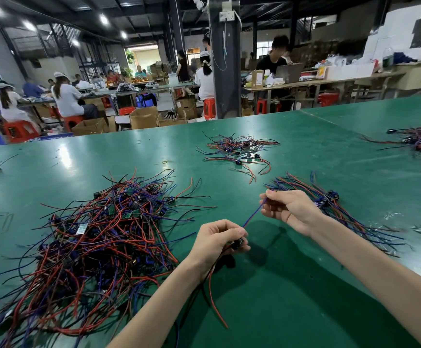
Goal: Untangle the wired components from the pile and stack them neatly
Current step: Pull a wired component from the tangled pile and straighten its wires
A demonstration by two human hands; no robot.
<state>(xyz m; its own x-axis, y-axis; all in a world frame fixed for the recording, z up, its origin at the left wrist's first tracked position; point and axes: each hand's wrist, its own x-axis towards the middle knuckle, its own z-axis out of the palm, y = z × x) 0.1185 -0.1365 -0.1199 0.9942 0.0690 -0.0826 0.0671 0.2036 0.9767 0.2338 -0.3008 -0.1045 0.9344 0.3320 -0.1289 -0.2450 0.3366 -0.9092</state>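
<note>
Step in hand: one component is out of the pile and its leads are being straightened. Left hand (218, 238) curls round the component (238, 243), a small black body gripped at the fingertips. Right hand (289, 209) pinches the far end of its blue wire (253, 214) between thumb and forefinger. The wire runs straight and taut between the two hands, above the table (292, 285). A red wire (210, 295) hangs loose from under the left hand and curves down past the wrist. It looks free of the pile, but I cannot tell for sure at the wrist.

Next move, as I judge it: gather the red wire alongside the blue, carry the component rightward and lay it on the stack (330, 197), body to bodies, wires pointing the same way. That calls for a firm hold on the body so the thin leads don't spring or snag.

Pile (99, 237) sits just left of the left hand: a big, dense tangle of red, blue and black wires with small green boards and black bodies buried in it. Most of the work looks left to do. The stack lies just behind and right of the right hand, partly hidden by it. It is smaller, with wires roughly parallel and black bodies bunched at one end. A loose far bunch (237, 149) lies well beyond both hands.
</note>
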